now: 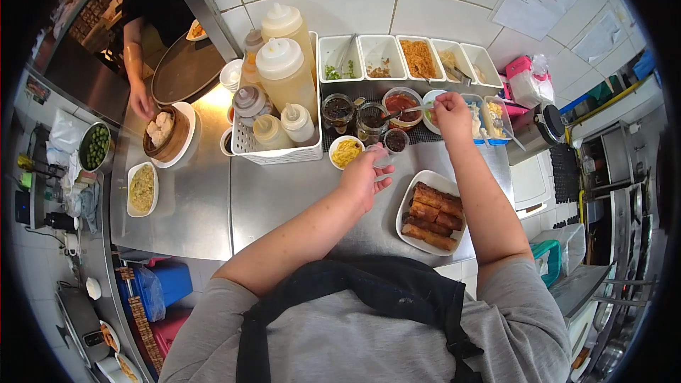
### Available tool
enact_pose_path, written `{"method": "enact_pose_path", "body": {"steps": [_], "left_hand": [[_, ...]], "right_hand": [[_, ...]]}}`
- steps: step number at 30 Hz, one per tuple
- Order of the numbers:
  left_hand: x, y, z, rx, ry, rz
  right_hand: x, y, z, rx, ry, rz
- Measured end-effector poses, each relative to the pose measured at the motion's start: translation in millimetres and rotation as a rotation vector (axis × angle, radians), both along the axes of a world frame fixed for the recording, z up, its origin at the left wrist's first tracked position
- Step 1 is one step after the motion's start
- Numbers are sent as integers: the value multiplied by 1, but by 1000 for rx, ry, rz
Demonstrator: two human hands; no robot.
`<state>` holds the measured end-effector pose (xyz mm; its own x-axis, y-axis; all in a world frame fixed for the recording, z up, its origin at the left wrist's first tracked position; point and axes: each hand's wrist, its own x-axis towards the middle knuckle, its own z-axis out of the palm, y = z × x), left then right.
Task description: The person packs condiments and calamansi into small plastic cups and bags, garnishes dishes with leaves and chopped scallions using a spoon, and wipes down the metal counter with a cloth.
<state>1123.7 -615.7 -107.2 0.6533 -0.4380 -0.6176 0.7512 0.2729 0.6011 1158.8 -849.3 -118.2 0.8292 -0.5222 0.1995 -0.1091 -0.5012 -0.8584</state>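
My left hand [365,179] is closed around a small clear plastic cup [381,157], held low over the steel counter. Beside it stands a small cup of dark sauce [396,142]. My right hand [452,115] pinches the handle of a spoon [411,109], whose far end reaches to the rim of a jar of dark sauce [372,122]. Behind the spoon is a round tub of red sauce [402,105]. A white dish of fried spring rolls [433,214] lies below my right forearm. Near my left hand sits a bowl of yellow strips [347,152].
A white basket [277,154] of squeeze bottles [284,64] stands left of the jars. White bins [420,59] of toppings line the wall. At left, another person's hand [142,103] is by a bamboo steamer [186,143] of dumplings, near a dish of pale food [142,189].
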Motion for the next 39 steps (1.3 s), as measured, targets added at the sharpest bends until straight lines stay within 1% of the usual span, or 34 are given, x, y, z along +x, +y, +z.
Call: {"method": "enact_pose_path", "body": {"steps": [2,3,5,12,15,17,18,20,21,23,24,26,27,29,31,33,34,36,37,39], "left_hand": [[0,1,0,-25,10,10],[0,1,0,-24,7,15],[0,0,0,-24,4,18],[3,-6,-3,-45,7,33],[3,-7,-2,-45,7,35],[4,-7,-2,-54,12,39],[4,-7,-2,-53,8,41],[4,-7,-3,-52,5,43],[3,-7,-2,-52,8,43],[4,-7,-2,-50,9,41],[4,-6,-2,-48,4,35],[3,-6,-3,-48,-2,26],[3,-6,-4,-52,-5,19],[1,-6,-6,-56,-13,11],[0,-5,-7,-71,-22,11],[0,-6,-8,-57,-23,-1],[2,-7,-7,-49,-28,-13],[2,-8,-4,-54,-28,-8],[0,-8,-4,-53,-26,-5],[-1,-6,-3,-49,-21,-2]], "right_hand": [[-5,-1,16,439,75,-77],[-6,-3,18,438,75,-76],[-10,-11,21,545,74,-68],[-22,-18,23,569,33,-53],[-35,-12,33,535,12,-45],[-46,-3,37,352,-69,-4],[-52,1,37,352,-68,-3],[-66,11,36,-45,-174,42],[-73,18,42,-45,-174,42],[-88,32,59,-415,-313,91],[-92,36,62,-415,-314,89],[-98,41,65,-540,-377,182],[-98,42,63,-541,-377,179],[-97,43,55,-534,-361,250],[-96,42,55,-528,-385,217],[-96,42,54,-457,-296,142],[-94,42,53,-464,-300,148],[-91,41,47,-263,-205,57],[-89,37,39,-271,-206,74],[-82,29,28,-47,-199,24]]}}
